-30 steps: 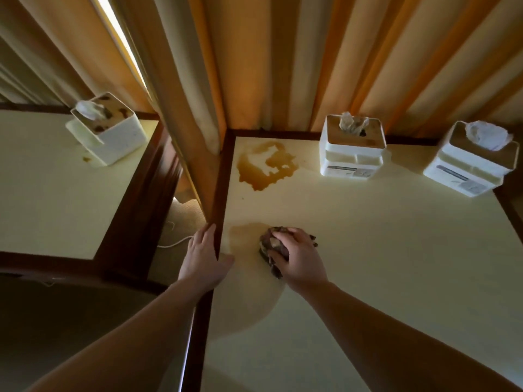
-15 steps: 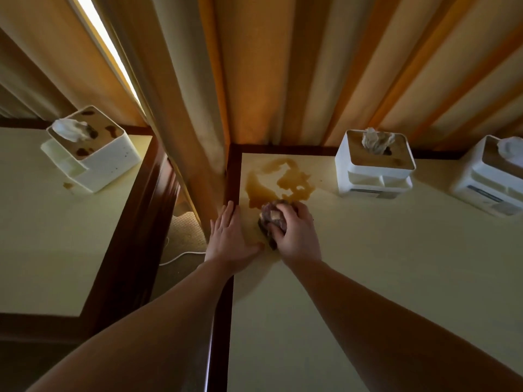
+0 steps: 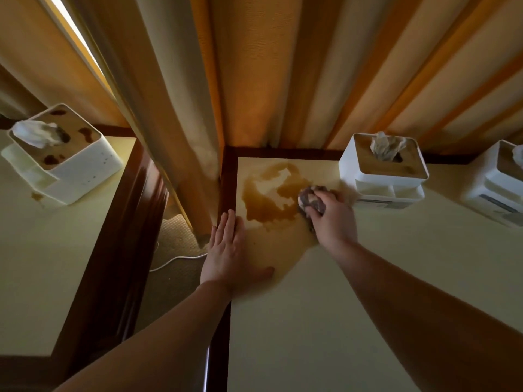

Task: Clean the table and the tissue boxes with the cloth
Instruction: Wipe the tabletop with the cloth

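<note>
Just right of the frame's centre, the cloth (image 3: 311, 200) sits bunched into a dark wad on the table (image 3: 311, 321), at the right edge of a brown spill (image 3: 268, 199) and close beside the nearest tissue box (image 3: 383, 171). The right hand (image 3: 332, 219) has its fingers curled over the wad, pressing it down onto the wet patch. It looks soft and limp, something that takes any shape you squeeze it into, and likely heavier and slicker now that it is soaking up liquid. Gripping it from above, as a ball, seems the sensible hold; a loose corner would only drag and smear.

Lower and to the left, the left hand (image 3: 226, 250) lies flat with fingers straight and thumb spread, palm on the table's edge by the dark wooden rim (image 3: 223, 179), holding nothing.

Beyond them, that nearest box looks light and hollow, easy to nudge if the wad bumps it, so steadying it by its side would help. A second box (image 3: 495, 188) stands at the far right. At the upper left another box (image 3: 60, 159), its top blotched brown, rests on a separate table (image 3: 36, 264). Striped curtains (image 3: 283, 80) hang behind everything.
</note>
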A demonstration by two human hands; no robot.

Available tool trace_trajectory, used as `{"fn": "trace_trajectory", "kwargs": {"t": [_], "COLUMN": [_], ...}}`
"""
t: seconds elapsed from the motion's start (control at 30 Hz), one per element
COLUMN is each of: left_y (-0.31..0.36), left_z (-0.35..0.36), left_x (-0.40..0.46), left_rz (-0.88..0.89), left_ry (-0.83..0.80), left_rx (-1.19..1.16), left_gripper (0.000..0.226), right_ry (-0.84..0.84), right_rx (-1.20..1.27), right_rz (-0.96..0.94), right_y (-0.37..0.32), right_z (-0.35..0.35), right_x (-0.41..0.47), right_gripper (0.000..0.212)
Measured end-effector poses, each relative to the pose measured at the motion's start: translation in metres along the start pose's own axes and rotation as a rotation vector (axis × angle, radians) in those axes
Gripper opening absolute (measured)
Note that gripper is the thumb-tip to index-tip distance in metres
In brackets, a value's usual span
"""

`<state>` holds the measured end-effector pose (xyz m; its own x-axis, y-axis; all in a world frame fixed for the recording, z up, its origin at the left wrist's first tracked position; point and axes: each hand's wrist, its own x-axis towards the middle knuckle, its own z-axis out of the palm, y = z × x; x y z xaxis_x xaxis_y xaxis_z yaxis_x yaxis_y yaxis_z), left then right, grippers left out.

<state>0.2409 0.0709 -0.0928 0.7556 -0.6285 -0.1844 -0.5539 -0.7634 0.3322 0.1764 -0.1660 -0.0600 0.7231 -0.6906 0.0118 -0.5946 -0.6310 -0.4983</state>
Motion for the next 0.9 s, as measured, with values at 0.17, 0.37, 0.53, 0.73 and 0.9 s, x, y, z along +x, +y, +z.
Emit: {"fn": "trace_trajectory", "kwargs": {"t": [0.17,0.37,0.53,0.73,0.9], "left_y": [0.0,-0.001,-0.004,-0.003,0.002], "left_z": [-0.001,-0.001,-0.002,-0.001,-0.006], "left_x": [-0.003,0.006,0.009,0.003,0.002], "left_rz": [-0.002,-0.024,-0.029,-0.011,-0.019], "left_ry": [0.024,-0.022,-0.032,0.015,0.03], "left_rx": [-0.017,-0.074,-0.096,-0.059,-0.097], "left_gripper": [0.142,0.155,0.157,0.149,0.144], "right_ry": [-0.068,-0.069,0.031,0.044,-0.086], "right_rx": [-0.007,-0.096,-0.139,-0.06,-0.062], "right_rz": [-0.107,-0.332,-0.175,0.055,-0.037], "right_y": [-0.035,-0.002,0.024,-0.013,-0.046], "right_z": [0.018,0.022,0.017,0.027,0.039], "right_x": [0.018,-0.051,-0.053,0.036,0.084], "right_gripper": [0.044,0.042,0.044,0.042,0.044]}}
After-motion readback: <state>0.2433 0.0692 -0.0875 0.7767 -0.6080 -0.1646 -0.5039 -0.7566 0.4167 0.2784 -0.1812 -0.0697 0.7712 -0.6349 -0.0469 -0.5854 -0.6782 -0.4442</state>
